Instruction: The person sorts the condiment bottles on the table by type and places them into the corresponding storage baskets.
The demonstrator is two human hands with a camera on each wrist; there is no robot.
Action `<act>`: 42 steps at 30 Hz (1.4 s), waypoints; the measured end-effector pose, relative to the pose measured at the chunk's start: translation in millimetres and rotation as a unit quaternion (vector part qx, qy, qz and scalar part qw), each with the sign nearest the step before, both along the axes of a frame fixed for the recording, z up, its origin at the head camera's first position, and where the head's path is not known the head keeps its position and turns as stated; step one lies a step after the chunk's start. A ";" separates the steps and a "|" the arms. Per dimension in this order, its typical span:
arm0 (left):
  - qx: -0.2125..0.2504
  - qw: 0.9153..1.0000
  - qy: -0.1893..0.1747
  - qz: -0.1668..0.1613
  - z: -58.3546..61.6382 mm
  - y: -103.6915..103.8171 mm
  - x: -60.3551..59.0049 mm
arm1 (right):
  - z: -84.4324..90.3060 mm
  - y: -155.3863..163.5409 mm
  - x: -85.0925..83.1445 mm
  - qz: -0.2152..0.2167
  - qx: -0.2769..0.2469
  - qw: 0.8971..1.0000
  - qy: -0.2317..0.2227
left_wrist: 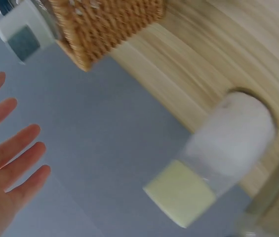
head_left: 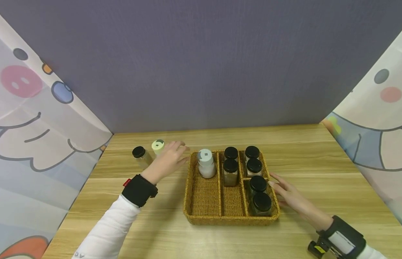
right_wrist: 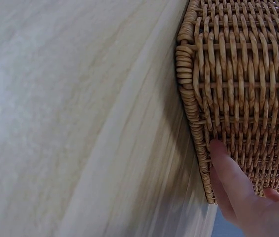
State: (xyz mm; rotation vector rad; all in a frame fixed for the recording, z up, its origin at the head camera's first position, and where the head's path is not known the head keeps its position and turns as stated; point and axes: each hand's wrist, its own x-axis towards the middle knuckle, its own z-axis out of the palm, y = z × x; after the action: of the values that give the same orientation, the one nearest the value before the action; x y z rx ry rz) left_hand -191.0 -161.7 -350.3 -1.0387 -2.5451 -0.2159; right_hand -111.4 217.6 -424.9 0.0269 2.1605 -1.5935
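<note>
My left hand (head_left: 168,160) hovers left of the wicker basket (head_left: 204,220), fingers spread and holding nothing. Behind it on the table stands a jar with a pale yellow lid (head_left: 158,145), partly hidden in the head view; the left wrist view shows its white contents (left_wrist: 233,138). Further left is a black-lidded jar (head_left: 141,157). Inside the basket's left compartment a white-lidded jar (head_left: 206,164) stands toward the back. At the basket's right side, my right hand (head_left: 293,196) touches the outer wall, and its fingers (right_wrist: 230,173) lie against the weave.
Two black-lidded jars (head_left: 230,172) stand in the basket's middle compartment. Several more, including a front black-lidded jar (head_left: 261,204), fill the two right compartments. A grey panel (head_left: 204,72) rises behind the wooden table (head_left: 317,151), with cartoon-printed curtains (head_left: 22,144) at both sides.
</note>
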 end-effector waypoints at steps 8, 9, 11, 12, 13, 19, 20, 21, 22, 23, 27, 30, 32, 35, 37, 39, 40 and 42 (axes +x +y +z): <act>0.005 0.999 0.007 0.033 -10.9 -24.3 -7.4 | 0.3 -0.3 -0.2 -0.003 0.000 1.000 0.000; 0.007 0.999 0.006 0.037 -12.0 -26.7 -8.1 | 0.3 -0.2 -0.5 -0.003 -0.001 1.000 0.000; 0.009 0.999 0.006 0.049 -13.8 -31.0 -9.0 | 0.4 0.0 -1.0 -0.004 -0.002 1.000 -0.001; 0.009 0.998 0.007 0.056 -14.6 -32.9 -9.4 | 0.5 0.1 -1.1 -0.004 -0.003 1.000 -0.001; 0.009 0.998 0.007 0.064 -15.4 -34.6 -9.7 | 0.4 0.2 -1.1 -0.003 -0.003 1.000 -0.001; -0.003 0.993 0.000 0.117 -19.4 -42.1 -11.4 | 1.6 0.2 -1.3 -0.003 -0.005 1.000 -0.002; -0.005 0.992 -0.004 0.124 -20.0 -43.0 -11.6 | 1.8 0.2 -1.4 -0.003 -0.006 1.000 -0.002; -0.006 0.991 -0.009 0.131 -20.4 -43.9 -11.7 | 1.9 0.2 -1.4 -0.002 -0.006 1.000 -0.002; -0.007 0.990 -0.014 0.137 -20.9 -44.8 -11.9 | 2.0 0.2 -1.4 -0.002 -0.007 1.000 -0.003; -0.008 0.989 -0.019 0.143 -21.3 -45.4 -12.1 | 2.1 0.2 -1.4 -0.002 -0.007 1.000 -0.003; -0.009 0.986 -0.041 0.164 -23.1 -47.7 -12.3 | 1.5 0.2 -1.6 -0.002 -0.006 1.000 -0.002; -0.012 0.983 -0.051 0.176 -25.4 -49.0 -13.6 | 1.3 0.1 -1.8 -0.004 -0.005 1.000 -0.002; -0.013 0.981 -0.061 0.184 -26.5 -49.8 -15.0 | 1.5 0.2 -1.7 -0.004 -0.005 1.000 -0.003; -0.010 0.978 -0.073 0.194 -29.7 -51.9 -17.9 | 0.9 0.0 -1.4 -0.005 -0.007 1.000 -0.002; -0.006 0.977 -0.076 0.200 -32.6 -53.8 -20.1 | 0.2 -0.4 -1.2 -0.007 -0.009 1.000 0.000; -0.001 0.976 -0.073 0.203 -36.3 -55.9 -22.5 | -0.5 -0.9 -1.0 -0.009 -0.011 1.000 0.001; 0.000 0.976 -0.072 0.204 -38.0 -56.8 -23.5 | -0.6 -1.2 -1.0 -0.010 -0.010 1.000 0.002; 0.001 0.976 -0.073 0.205 -40.3 -57.9 -25.2 | -0.8 -1.4 -0.9 -0.011 -0.008 1.000 0.003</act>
State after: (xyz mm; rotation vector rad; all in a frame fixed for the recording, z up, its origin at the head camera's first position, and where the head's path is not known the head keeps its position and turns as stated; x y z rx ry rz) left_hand -216.1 -219.6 -390.5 -0.4910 -2.8196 -0.1848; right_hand -112.3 216.3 -425.7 0.0406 2.1581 -1.6247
